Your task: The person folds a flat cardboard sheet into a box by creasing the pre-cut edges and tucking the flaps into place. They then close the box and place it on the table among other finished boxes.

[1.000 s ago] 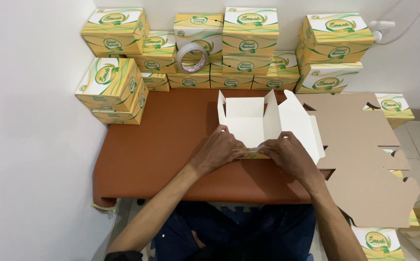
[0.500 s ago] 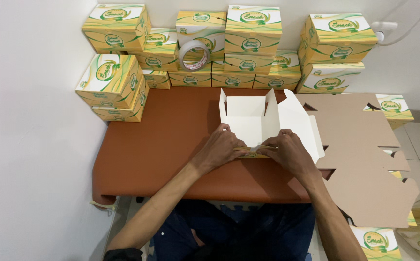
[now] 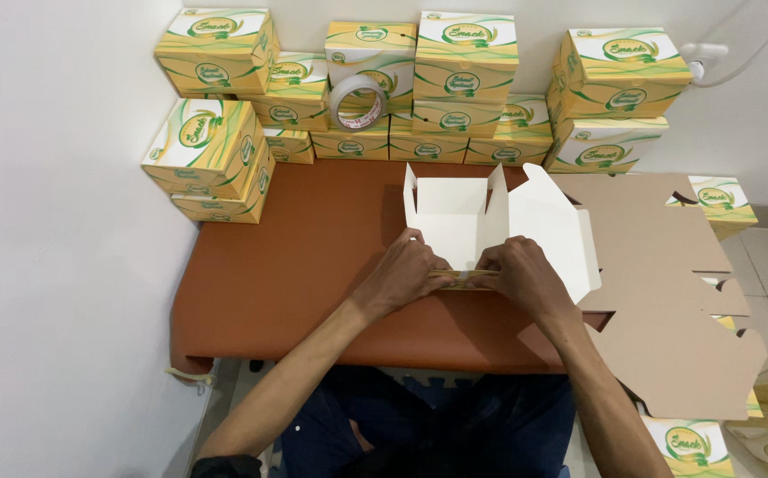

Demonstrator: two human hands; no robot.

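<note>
In the head view, a half-folded carton [image 3: 468,217] is being pinched at its near edge by both hands, so that's where everything is anchored. The left hand [image 3: 402,276] is closed on the near wall from the left, the right hand [image 3: 526,276] is clamped on it from the right, and a strip of yellow-green print is squeezed between the two sets of fingertips. Past the grip, plain white insides are shown: a back wall stood upright with two small side tabs, and a big white lid flap splayed off to the right. The whole thing is parked on a brown tabletop [image 3: 287,274]. Just right of the right hand, a stack of flat brown cardboard blanks [image 3: 667,292] is spread out. Well beyond the grip, finished yellow boxes [image 3: 464,71] are piled against the wall, with a tape roll [image 3: 357,102] leaned among them.
</note>
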